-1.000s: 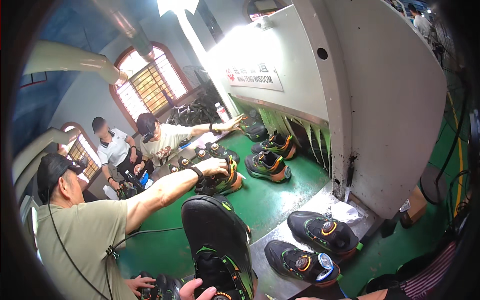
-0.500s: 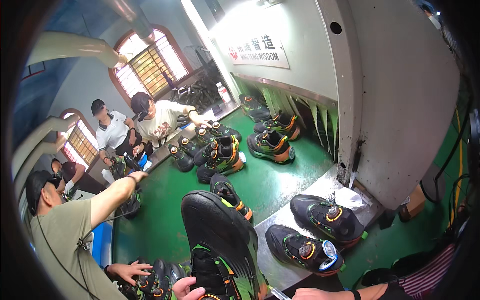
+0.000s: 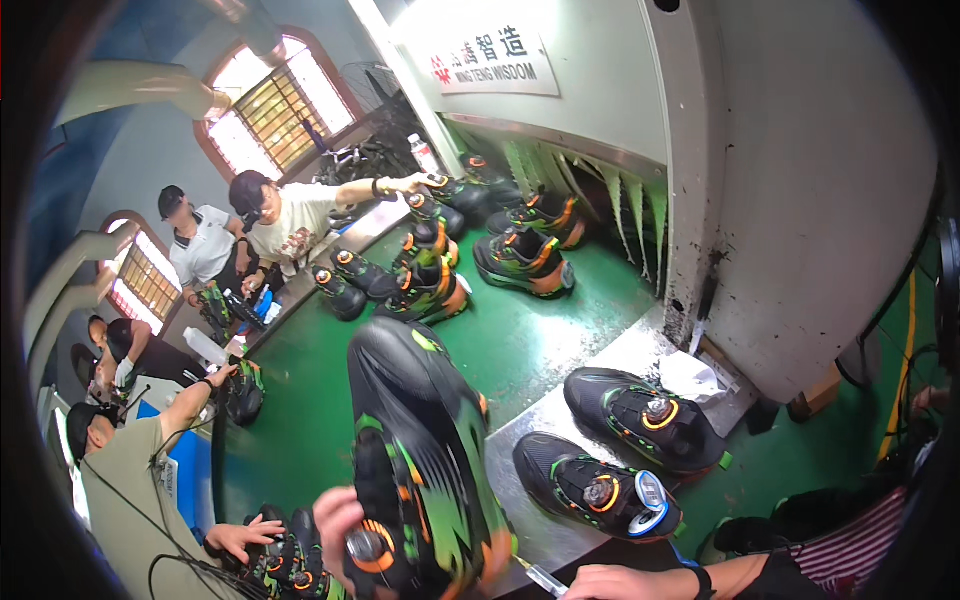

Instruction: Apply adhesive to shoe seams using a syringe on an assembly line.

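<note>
A large black shoe (image 3: 440,450) with green and orange trim stands close in front, toe pointing away. My left hand (image 3: 338,535), slightly blurred, has its fingers closed on the shoe's left side, next to the round dial (image 3: 370,545) with an orange ring. From the lower right comes my right hand (image 3: 620,582), closed on a slim clear tube (image 3: 545,580) with a thin tip. That tip reaches the shoe's orange lower edge near the heel; whether it touches cannot be made out. Right of the shoe, two similar shoes, a front one (image 3: 590,490) and a rear one (image 3: 650,420), rest on a metal ledge (image 3: 520,420).
Several shoes stand on the green conveyor surface (image 3: 290,400) before a machine opening hung with strips (image 3: 610,200). A round blue-white tag (image 3: 652,500) lies against the front ledge shoe. At the left a co-worker in olive (image 3: 130,510) touches shoes; other people stand behind.
The shoe in my left hand has turned, bringing its dial into fuller view. The olive-clad co-worker's far arm now reaches to a shoe at the belt's left edge. Another worker's arm has stretched further right.
</note>
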### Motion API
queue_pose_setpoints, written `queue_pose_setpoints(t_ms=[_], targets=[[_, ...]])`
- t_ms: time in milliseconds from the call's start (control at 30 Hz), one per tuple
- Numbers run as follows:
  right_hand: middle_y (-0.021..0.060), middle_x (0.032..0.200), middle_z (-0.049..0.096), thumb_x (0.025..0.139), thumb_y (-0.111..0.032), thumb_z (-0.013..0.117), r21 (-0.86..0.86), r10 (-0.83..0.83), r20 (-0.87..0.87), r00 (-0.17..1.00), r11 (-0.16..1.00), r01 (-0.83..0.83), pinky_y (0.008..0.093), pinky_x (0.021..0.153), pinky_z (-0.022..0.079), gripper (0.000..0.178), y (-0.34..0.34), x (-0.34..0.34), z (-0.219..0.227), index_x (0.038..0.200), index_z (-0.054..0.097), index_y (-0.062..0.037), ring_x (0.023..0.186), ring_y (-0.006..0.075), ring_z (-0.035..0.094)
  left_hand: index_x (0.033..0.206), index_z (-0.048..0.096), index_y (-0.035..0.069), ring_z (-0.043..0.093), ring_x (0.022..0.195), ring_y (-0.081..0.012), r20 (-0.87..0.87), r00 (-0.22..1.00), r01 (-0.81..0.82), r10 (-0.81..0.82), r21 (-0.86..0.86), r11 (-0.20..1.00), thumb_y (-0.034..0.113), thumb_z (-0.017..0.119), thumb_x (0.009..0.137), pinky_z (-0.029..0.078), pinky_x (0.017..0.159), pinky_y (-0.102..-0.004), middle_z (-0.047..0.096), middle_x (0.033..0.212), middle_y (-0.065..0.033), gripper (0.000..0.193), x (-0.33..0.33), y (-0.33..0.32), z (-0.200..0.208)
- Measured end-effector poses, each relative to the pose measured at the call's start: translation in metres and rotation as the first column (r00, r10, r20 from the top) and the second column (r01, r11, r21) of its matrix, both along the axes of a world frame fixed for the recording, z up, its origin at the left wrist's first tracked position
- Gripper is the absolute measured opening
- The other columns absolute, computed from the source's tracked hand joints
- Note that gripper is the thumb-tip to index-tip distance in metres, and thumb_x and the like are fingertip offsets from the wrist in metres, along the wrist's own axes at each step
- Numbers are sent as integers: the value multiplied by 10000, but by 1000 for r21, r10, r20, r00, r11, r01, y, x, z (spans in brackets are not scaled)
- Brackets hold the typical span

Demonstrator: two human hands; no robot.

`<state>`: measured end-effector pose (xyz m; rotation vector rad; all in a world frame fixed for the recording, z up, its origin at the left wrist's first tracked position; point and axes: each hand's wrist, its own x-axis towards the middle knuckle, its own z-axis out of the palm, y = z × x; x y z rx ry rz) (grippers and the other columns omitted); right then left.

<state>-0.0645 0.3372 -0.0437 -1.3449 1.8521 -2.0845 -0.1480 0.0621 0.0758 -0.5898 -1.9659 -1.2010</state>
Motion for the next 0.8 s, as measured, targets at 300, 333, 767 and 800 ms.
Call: queue_pose_setpoints(t_ms=[300, 333, 767, 800], targets=[[126, 1014, 584, 682, -424, 787, 0, 26, 82, 996, 1000, -26, 397, 800, 426, 599, 12, -14, -7, 1102, 604, -38, 896, 316, 556, 1035, 584, 6, 504, 1007, -226, 193, 968, -155, 158, -30, 987, 195, 709, 706, 395, 919, -321, 506, 1082, -120, 399, 4, -10, 1], [127, 1003, 580, 683, -420, 788, -13, 40, 103, 994, 999, -39, 397, 789, 422, 600, 12, -13, -8, 1102, 603, -32, 881, 314, 553, 1030, 575, 5, 500, 1003, -230, 191, 929, -277, 315, -202, 939, 179, 697, 712, 392, 907, -319, 502, 1068, -119, 383, 25, -28, -6], [149, 1082, 547, 671, -281, 855, 13, 96, 205, 974, 995, -101, 365, 742, 438, 832, -6, -25, -37, 1315, 429, 31, 881, 286, 541, 796, 624, 74, 433, 852, -159, 672, 570, -389, 473, -286, 876, 113, 729, 647, 334, 787, -257, 427, 947, -49, 186, 198, -48, -70], [150, 1090, 539, 672, -282, 855, 4, 73, 215, 974, 997, -75, 362, 742, 436, 844, -8, -23, -40, 1324, 418, 29, 877, 281, 539, 789, 628, 82, 432, 847, -157, 675, 575, -369, 462, -290, 883, 106, 732, 636, 334, 782, -260, 427, 943, -46, 186, 198, -51, -72]])
